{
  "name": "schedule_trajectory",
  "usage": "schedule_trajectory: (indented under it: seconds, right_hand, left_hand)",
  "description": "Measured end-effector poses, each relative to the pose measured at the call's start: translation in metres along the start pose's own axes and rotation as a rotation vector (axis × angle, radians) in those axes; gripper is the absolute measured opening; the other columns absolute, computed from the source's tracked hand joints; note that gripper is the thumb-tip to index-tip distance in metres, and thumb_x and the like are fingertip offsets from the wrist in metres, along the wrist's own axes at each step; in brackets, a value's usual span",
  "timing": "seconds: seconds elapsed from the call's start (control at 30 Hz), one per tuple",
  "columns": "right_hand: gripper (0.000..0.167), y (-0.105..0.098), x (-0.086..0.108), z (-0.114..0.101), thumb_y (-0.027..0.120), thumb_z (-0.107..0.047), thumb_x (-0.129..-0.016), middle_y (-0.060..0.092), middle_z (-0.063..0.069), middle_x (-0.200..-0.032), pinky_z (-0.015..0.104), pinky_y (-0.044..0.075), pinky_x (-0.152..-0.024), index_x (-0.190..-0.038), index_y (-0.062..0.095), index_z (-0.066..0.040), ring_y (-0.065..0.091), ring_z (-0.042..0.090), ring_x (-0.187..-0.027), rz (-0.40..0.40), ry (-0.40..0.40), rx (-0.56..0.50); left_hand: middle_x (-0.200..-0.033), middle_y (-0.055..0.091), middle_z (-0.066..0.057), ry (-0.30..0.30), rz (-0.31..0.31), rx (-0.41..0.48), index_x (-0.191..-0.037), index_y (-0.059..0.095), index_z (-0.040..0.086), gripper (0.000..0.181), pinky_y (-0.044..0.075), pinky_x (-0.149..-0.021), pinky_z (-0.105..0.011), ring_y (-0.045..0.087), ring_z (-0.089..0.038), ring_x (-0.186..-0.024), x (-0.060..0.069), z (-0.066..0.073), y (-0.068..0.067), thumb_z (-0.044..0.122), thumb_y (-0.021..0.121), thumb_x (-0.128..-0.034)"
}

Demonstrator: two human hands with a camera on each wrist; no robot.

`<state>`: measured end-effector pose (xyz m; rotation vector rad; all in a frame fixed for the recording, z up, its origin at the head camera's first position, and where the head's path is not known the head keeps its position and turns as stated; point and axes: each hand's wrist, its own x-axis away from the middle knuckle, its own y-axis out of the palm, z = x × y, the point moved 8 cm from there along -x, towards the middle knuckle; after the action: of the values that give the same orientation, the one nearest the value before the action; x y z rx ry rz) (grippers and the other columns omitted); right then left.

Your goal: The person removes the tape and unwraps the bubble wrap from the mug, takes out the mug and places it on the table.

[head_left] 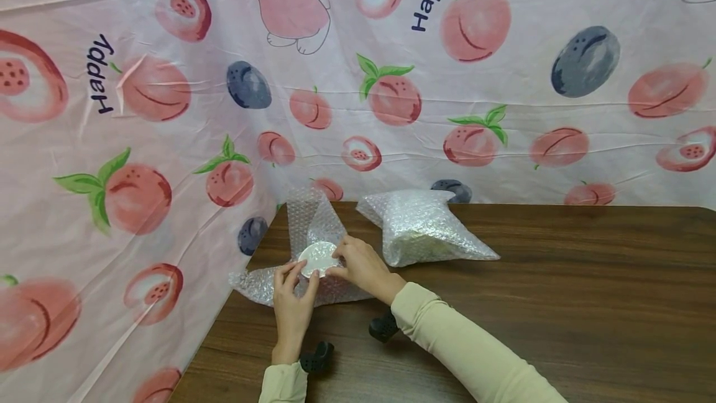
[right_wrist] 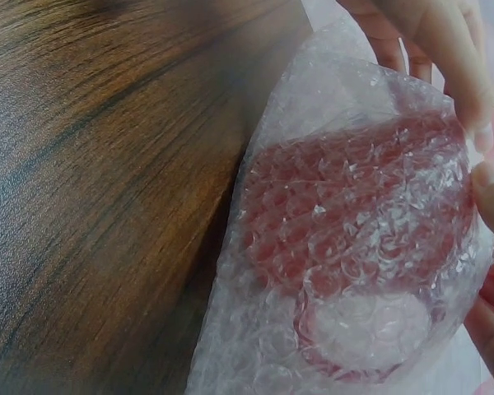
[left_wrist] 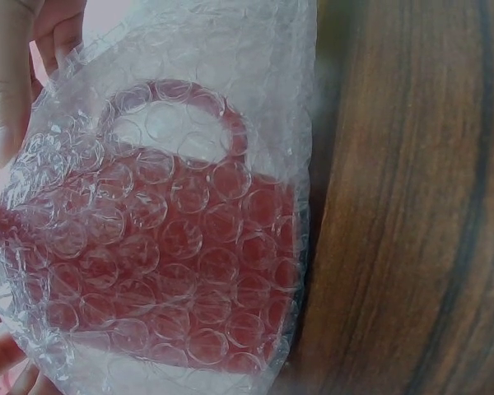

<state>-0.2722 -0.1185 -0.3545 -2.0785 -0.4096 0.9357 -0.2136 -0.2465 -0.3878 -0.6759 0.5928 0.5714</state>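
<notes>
A red mug (left_wrist: 181, 255) with a looped handle stands inside clear bubble wrap (head_left: 260, 288), its colour showing through the plastic in both wrist views. From above, the head view shows its round whitish top (head_left: 320, 258), with a sheen over it. My left hand (head_left: 293, 303) holds the wrap at the near left of this top, thumb and fingertips at its edge. On the far right side, my right hand (head_left: 363, 266) pinches the wrap close to the same edge. Loose flaps of wrap spread behind and to the left of the mug.
A second bubble-wrapped bundle (head_left: 427, 229), something yellowish inside, lies on the brown wooden table (head_left: 559, 303) to the right. Fruit-print cloth (head_left: 184, 204) hangs along the left and back edges. Black wrist mounts (head_left: 317, 358) sit below the hands.
</notes>
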Motion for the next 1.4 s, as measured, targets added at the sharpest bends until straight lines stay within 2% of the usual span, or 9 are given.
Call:
schedule_trajectory:
  seconds: [0.4, 0.57, 0.97, 1.07, 1.27, 1.4]
  right_hand:
    - [0.025, -0.002, 0.002, 0.0, 0.068, -0.028, -0.077, 0.061, 0.003, -0.086, 0.023, 0.047, -0.066, -0.089, 0.07, -0.006, 0.059, 0.014, -0.075, -0.005, -0.031, -0.003]
    - [0.024, -0.002, 0.004, -0.002, 0.065, -0.027, -0.079, 0.06, 0.003, -0.088, 0.023, 0.048, -0.067, -0.091, 0.068, -0.005, 0.059, 0.015, -0.077, -0.009, -0.038, 0.029]
    - [0.012, -0.002, 0.005, -0.002, 0.058, -0.016, -0.086, 0.06, 0.0, -0.082, 0.023, 0.047, -0.067, -0.085, 0.067, -0.008, 0.058, 0.012, -0.075, 0.044, -0.05, 0.044]
    - [0.011, -0.002, 0.005, -0.001, 0.058, -0.015, -0.086, 0.06, 0.0, -0.082, 0.023, 0.047, -0.066, -0.085, 0.066, -0.007, 0.058, 0.012, -0.074, 0.059, -0.039, 0.031]
    - [0.01, -0.001, 0.006, 0.009, 0.058, -0.015, -0.086, 0.062, 0.0, -0.086, 0.026, 0.048, -0.068, -0.084, 0.066, -0.009, 0.059, 0.012, -0.077, 0.077, 0.054, -0.05]
    - [0.008, -0.001, 0.008, 0.013, 0.059, -0.014, -0.085, 0.062, 0.001, -0.086, 0.027, 0.047, -0.066, -0.083, 0.065, -0.01, 0.059, 0.012, -0.076, 0.106, 0.087, -0.104]
  left_hand:
    - [-0.103, 0.05, -0.02, -0.009, 0.007, 0.0, -0.1, 0.063, -0.005, 0.028, 0.044, -0.069, -0.042, 0.05, -0.026, -0.09, 0.001, 0.0, 0.0, 0.007, 0.069, -0.0747]
    - [-0.103, 0.05, -0.02, -0.004, 0.009, 0.007, -0.1, 0.062, -0.005, 0.03, 0.044, -0.069, -0.042, 0.049, -0.027, -0.092, 0.0, 0.001, 0.0, 0.006, 0.07, -0.0738]
    - [-0.105, 0.049, -0.02, -0.018, -0.016, 0.029, -0.104, 0.061, -0.005, 0.034, 0.044, -0.072, -0.042, 0.048, -0.025, -0.095, 0.001, -0.001, 0.0, 0.007, 0.071, -0.0733]
    - [-0.105, 0.048, -0.02, -0.032, -0.019, 0.041, -0.104, 0.061, -0.005, 0.034, 0.044, -0.074, -0.042, 0.048, -0.024, -0.095, 0.001, -0.002, -0.001, 0.007, 0.071, -0.0738]
    - [-0.105, 0.048, -0.019, -0.053, -0.025, 0.052, -0.104, 0.061, -0.004, 0.033, 0.045, -0.075, -0.043, 0.048, -0.024, -0.095, 0.001, -0.004, 0.001, 0.008, 0.07, -0.0748]
    - [-0.106, 0.048, -0.019, -0.064, -0.029, 0.052, -0.105, 0.061, -0.004, 0.033, 0.045, -0.076, -0.042, 0.048, -0.024, -0.096, 0.001, -0.004, 0.0, 0.009, 0.07, -0.0748]
